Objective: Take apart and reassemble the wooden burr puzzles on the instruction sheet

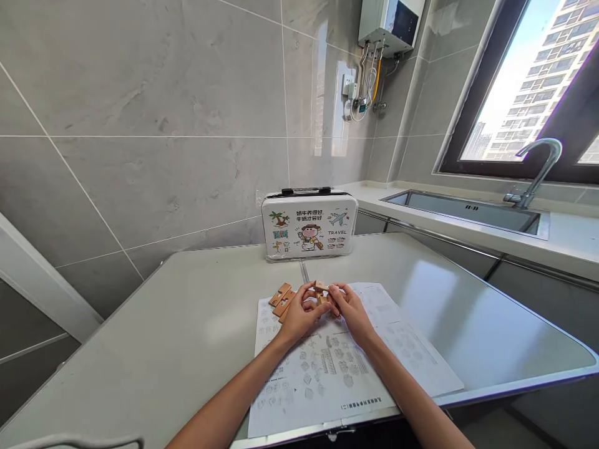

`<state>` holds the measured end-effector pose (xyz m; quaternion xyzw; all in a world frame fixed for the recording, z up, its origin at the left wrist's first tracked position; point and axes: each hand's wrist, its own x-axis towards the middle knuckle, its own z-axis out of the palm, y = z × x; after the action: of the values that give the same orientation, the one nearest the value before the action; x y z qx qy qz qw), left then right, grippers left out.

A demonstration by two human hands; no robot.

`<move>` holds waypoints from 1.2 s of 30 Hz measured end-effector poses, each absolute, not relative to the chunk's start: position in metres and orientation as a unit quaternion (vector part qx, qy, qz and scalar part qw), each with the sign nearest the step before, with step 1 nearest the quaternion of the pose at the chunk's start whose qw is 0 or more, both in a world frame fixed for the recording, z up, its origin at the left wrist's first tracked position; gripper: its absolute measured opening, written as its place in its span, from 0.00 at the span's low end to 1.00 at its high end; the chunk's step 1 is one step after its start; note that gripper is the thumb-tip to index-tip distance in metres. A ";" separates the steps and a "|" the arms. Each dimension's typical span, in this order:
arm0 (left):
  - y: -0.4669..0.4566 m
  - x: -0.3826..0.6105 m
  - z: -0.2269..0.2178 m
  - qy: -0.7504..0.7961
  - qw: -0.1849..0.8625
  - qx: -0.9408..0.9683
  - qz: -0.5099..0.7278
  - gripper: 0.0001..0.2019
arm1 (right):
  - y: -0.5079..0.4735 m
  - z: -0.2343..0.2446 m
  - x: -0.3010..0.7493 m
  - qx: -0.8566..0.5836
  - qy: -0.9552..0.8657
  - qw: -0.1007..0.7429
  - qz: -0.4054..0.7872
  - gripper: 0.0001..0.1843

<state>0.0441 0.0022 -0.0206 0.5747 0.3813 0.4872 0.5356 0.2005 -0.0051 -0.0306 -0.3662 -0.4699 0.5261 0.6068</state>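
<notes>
- Left hand point(299, 315) and right hand point(349, 310) meeting above the printed sheet point(327, 368), fingers of both closed on a small wooden puzzle piece point(321, 290).
- Held just above the sheet's far edge, between the fingertips.
- Loose wooden blocks point(281, 299) lying on the sheet's far left corner, just beside the left hand.
- Cartoon travel case point(309, 224) standing upright beyond the sheet, against the tiled wall.
- Sink point(468, 209) and tap point(538, 171) well apart from the sheet, to the far right.

Mostly covered by the fingers of the left hand point(299, 315) and right hand point(349, 310): small wooden piece point(321, 287). Sheet print point(327, 362) too small to read. Faucet point(538, 168) and window point(538, 81) cut off at right edge.
</notes>
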 end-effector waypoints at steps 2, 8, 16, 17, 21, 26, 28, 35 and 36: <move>0.002 0.045 -0.020 0.374 0.543 0.575 0.484 0.36 | -0.005 -0.031 0.201 -0.364 -0.475 0.600 0.530 0.24; -0.002 0.045 -0.015 0.359 0.574 0.556 0.482 0.35 | -0.007 -0.028 0.201 -0.364 -0.473 0.590 0.543 0.25; 0.000 0.040 -0.016 0.321 0.602 0.551 0.481 0.37 | -0.006 -0.030 0.202 -0.370 -0.476 0.588 0.540 0.25; 0.000 0.039 -0.016 0.314 0.608 0.552 0.476 0.38 | -0.007 -0.029 0.202 -0.365 -0.474 0.594 0.538 0.25; 0.000 0.039 -0.015 0.298 0.625 0.556 0.460 0.39 | -0.008 -0.026 0.203 -0.340 -0.447 0.622 0.546 0.23; 0.000 0.042 -0.014 0.302 0.620 0.555 0.465 0.38 | -0.006 -0.026 0.204 -0.317 -0.410 0.632 0.576 0.23; 0.000 0.042 -0.015 0.299 0.619 0.557 0.466 0.37 | -0.005 -0.027 0.203 -0.310 -0.407 0.633 0.581 0.23; 0.003 0.044 -0.021 0.291 0.621 0.543 0.484 0.36 | -0.006 -0.028 0.202 -0.309 -0.429 0.639 0.558 0.22; 0.003 0.044 -0.021 0.289 0.622 0.543 0.484 0.36 | -0.006 -0.028 0.203 -0.307 -0.416 0.643 0.565 0.23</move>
<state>0.0443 0.0032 -0.0211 0.5432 0.2891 0.4839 0.6222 0.2029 -0.0059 -0.0275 -0.3068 -0.4160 0.5651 0.6431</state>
